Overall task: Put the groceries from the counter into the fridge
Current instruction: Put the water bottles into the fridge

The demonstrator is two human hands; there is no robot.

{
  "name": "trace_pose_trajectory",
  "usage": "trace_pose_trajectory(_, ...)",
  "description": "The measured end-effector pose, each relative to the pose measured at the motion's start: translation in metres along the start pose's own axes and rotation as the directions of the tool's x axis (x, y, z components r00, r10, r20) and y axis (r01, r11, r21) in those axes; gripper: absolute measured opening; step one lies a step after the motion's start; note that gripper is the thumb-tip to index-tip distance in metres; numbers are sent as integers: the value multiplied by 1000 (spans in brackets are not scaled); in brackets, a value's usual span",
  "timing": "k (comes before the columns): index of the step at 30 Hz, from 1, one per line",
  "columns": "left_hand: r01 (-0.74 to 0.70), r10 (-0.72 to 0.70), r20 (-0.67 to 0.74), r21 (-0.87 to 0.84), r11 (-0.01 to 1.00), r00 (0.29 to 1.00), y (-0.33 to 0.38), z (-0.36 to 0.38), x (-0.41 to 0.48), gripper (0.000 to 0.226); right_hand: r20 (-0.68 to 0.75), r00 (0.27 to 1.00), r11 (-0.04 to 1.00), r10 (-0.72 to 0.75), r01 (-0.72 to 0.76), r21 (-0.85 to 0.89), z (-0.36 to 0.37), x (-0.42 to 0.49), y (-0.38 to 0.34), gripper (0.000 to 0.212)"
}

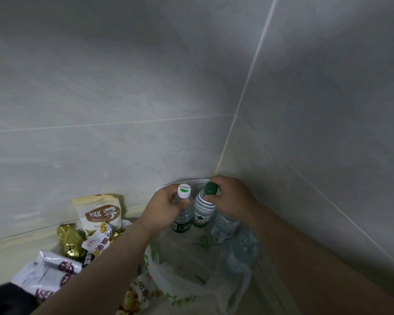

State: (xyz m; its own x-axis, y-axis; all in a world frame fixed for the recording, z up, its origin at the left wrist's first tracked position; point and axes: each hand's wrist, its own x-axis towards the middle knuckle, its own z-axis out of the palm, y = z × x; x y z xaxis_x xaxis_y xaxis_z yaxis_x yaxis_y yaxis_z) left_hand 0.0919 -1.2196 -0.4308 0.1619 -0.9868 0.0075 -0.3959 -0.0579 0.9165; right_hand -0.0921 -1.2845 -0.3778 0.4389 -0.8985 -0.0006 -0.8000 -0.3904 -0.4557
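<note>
Two bare forearms (114, 253) reached in from the bottom edge. Left hand (164, 206) curled round the neck of a white-capped bottle (183, 192). Right hand (233, 198) pinched a green-capped bottle (203, 205) at its cap. Both bottles stood upright, side by side, between the hands. Pale counter (11, 253), set in a corner of grey tiled walls (123, 87). The bottles stood in a thin plastic bag (191, 285) beside other clear bottles (225, 223). Snack packets (101, 215) lay to its left.

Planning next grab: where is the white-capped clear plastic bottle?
Lower centre of head view: white-capped clear plastic bottle gripped by left hand, left of green-capped bottle.
</note>
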Motion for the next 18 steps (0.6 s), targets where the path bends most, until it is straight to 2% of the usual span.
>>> trace_pose_trajectory(6,-87,80,-93,-76,993,992,36,-21,-20,23,-148,988,986,-34,57,158,-33,-15,-24,18)
trace_pose_trajectory(13,-161,146,-125,-113,981,981,86,-55,-45,8,-274,957,902,95,34,431,-74,-56,-54,16)
trace_pose_trajectory(18,-220,201,-127,-163,962,971,106,-56,-74,9,-341,934,895,106,60,443,-92,-100,-68,16)
